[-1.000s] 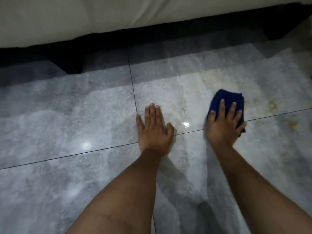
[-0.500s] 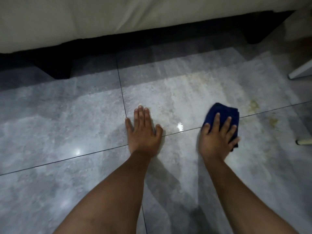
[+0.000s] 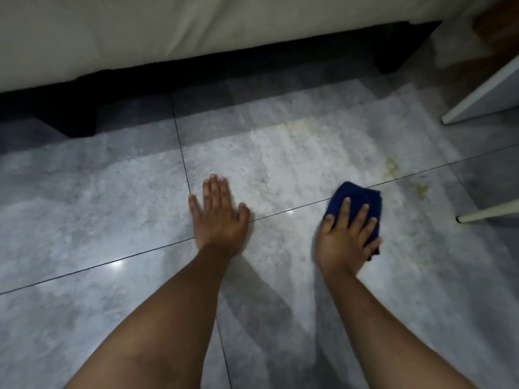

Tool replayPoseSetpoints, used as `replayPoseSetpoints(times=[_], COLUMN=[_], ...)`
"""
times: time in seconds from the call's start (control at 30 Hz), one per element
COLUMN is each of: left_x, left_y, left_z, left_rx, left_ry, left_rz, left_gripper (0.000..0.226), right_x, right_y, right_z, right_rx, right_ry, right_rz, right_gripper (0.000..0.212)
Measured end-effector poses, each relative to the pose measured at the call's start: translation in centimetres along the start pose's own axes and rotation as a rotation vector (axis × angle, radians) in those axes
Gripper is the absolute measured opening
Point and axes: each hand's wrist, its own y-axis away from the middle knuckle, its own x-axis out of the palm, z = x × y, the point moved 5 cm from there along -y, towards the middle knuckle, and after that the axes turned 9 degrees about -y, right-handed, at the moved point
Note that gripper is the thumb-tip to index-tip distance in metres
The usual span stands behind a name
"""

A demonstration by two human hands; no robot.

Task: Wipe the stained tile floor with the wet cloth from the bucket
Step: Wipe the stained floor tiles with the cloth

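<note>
A folded dark blue cloth (image 3: 354,198) lies on the grey tile floor (image 3: 112,192), straddling a grout line. My right hand (image 3: 346,240) presses flat on the cloth with spread, straight fingers, covering its near half. My left hand (image 3: 219,217) rests flat on the bare tile to the left, fingers straight, holding nothing. Yellowish brown stains (image 3: 391,165) mark the tile beyond and to the right of the cloth, with another stain patch (image 3: 421,189) just past the grout line. The tile around the cloth looks wet and streaked. No bucket is in view.
A pale bed or sofa (image 3: 196,32) on a dark base (image 3: 73,122) spans the far side. A white furniture panel (image 3: 483,94) and a thin pale leg (image 3: 488,213) stand at the right edge.
My right hand has slid the cloth back toward me and across the grout line. The view has shifted right, bringing white furniture in. My left hand stays planted.
</note>
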Motion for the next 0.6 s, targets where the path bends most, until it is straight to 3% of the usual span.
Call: replayPoseSetpoints(times=[0.17,0.3,0.4,0.47,0.6], left_x=[1.6,1.0,0.0,-0.6,0.1], left_y=[0.2,0.1,0.8,1.7,2.7], left_z=[3.8,3.6,-3.2,-9.2,-17.0], left_rx=[-0.064,-0.102,0.093,0.258,0.365], left_ry=[-0.031,-0.011,-0.067,0.018,0.054], left_rz=[0.066,0.129,0.129,0.109,0.116], left_gripper=[0.070,0.070,0.068,0.067,0.065], right_x=[3.3,0.1,-1.5,-1.9,-3.7], right_y=[-0.9,-2.7,0.2,-0.2,-5.0], right_z=[3.0,-4.3,-6.9,-6.0,-6.5], right_rx=[-0.316,-0.220,-0.252,-0.287,-0.267], right_ry=[0.123,0.162,0.189,0.160,0.134], right_rz=[0.277,0.316,0.266,0.263,0.230], right_gripper=[0.057,0.058,0.058,0.059,0.059])
